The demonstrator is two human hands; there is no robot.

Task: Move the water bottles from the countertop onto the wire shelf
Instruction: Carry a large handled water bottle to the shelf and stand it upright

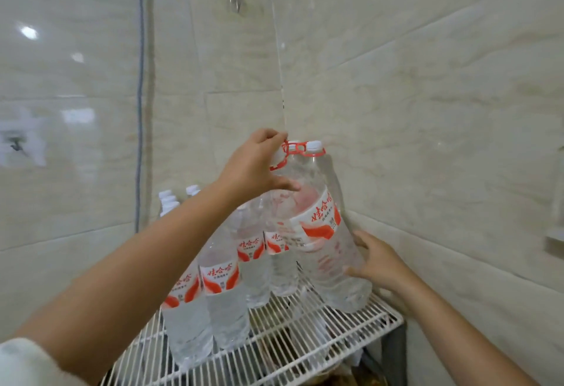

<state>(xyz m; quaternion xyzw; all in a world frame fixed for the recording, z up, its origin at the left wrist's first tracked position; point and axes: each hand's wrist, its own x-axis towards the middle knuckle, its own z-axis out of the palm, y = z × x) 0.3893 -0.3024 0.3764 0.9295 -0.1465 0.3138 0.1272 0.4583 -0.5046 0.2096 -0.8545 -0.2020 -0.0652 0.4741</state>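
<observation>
A large clear water bottle [323, 233] with a red-and-white label, a white cap and a red carry handle stands tilted at the back right of the white wire shelf [305, 349]. My left hand [253, 166] grips the bottle's neck and red handle. My right hand [378, 263] presses flat against its lower right side. Several smaller clear water bottles [219, 288] with the same red labels stand upright in rows on the shelf, to the left of the large one. My left forearm hides part of the rear row.
The shelf sits in a corner of beige tiled walls [427, 111]; the right wall is close behind the large bottle. A metal hook [236, 4] is fixed high on the back wall. Dark items show under the shelf wires at the bottom right.
</observation>
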